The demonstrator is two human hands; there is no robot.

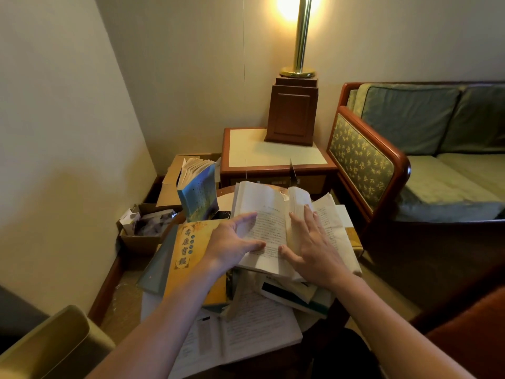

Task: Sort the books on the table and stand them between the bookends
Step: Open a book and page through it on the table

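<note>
On top of the heap at the middle of your desk (314, 321) lies an open book (269, 214), its pale, printed pages fanned upward and slightly curled at the far edge. Your left hand (232, 242) rests on the left page with fingers spread, thumb laid along the lower part of the page. Your right hand (314, 247) presses flat on the right side, fingers splayed wide over the gutter and the thick block of right-hand pages, thumb pointing toward the left hand. Neither hand pinches anything; both lie open on paper.

Just left of the open book, partly under your left wrist, sits a yellow book (188, 258) with a glossy cover and large dark characters running down it. A grey-blue book (158, 266) slants beneath its left edge. Behind them a blue paperback (198, 198) stands upright, its soft pages splaying open at the top. Nearer you, another open book (240, 329) lies flat with matte white pages, and closed volumes with white and teal edges (295, 296) stick out under your right hand.

Beyond the desk stands a wooden side table (276, 160) with a pale inset top, carrying a square wooden lamp base (292, 113) and brass pole. Cardboard boxes (144, 228) sit on the floor to the left; an upholstered sofa (410, 149) with a polished wood frame is at right.
</note>
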